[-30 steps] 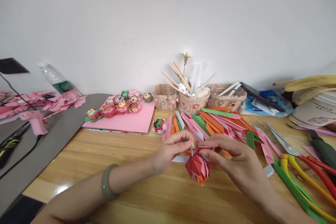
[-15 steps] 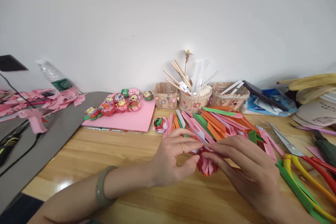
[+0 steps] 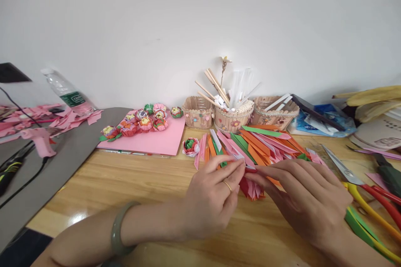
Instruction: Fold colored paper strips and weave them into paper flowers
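Observation:
A red and pink folded-paper flower (image 3: pixel 253 190) is between my hands, its lower petals fanning out beneath the fingertips. My left hand (image 3: pixel 214 200), wearing a ring and a green bangle, is closed, its fingertips pinching the upper left of the flower. From the right, my right hand (image 3: pixel 303 194) has thumb and fingers closed on a red petal edge at the top. Fingers hide much of the flower's upper side. Just behind lies a pile of folded paper strips (image 3: pixel 257 146) in orange, pink and green. A finished paper flower (image 3: pixel 191 146) sits left of the pile.
Several paper flowers rest on a pink sheet (image 3: pixel 169 137). Three wooden baskets (image 3: pixel 197 112) stand along the wall, one with sticks. Scissors (image 3: pixel 347 171) lie at right. At left are a pink glue gun (image 3: pixel 39 139), a bottle (image 3: pixel 61 85) and pink paper scraps (image 3: pixel 77 117).
My left fingers have drawn together into a pinch at the flower's top. My right hand has shifted slightly right, and a red petal edge now shows between the hands.

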`<act>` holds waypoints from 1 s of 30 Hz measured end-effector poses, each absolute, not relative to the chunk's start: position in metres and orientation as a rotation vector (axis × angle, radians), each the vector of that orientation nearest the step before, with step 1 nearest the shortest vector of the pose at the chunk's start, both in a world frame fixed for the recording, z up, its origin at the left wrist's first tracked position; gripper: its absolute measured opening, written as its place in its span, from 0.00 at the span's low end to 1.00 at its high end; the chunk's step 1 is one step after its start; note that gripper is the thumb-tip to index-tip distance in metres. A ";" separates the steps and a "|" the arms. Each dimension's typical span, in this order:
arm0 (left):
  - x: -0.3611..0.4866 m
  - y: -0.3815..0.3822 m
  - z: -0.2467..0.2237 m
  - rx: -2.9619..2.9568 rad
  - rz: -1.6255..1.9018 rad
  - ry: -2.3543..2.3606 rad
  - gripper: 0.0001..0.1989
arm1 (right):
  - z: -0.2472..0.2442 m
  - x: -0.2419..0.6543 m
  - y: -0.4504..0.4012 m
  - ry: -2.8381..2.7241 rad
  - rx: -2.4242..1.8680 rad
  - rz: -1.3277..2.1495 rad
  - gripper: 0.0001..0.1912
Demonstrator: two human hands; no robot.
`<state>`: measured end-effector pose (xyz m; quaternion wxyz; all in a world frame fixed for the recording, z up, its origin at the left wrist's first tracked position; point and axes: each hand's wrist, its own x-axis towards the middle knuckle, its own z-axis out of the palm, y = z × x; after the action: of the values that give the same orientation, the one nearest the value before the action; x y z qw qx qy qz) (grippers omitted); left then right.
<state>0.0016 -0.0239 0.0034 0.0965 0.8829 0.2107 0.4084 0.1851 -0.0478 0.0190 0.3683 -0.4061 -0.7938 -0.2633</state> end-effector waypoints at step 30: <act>-0.001 0.008 0.008 1.339 0.665 0.611 0.10 | 0.016 0.178 -0.040 -1.622 -1.147 1.286 0.05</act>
<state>-0.0009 0.0078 0.0079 0.6915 0.5989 0.2733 0.2974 0.1782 -0.0402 0.0158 0.3778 -0.4487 -0.6346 0.5033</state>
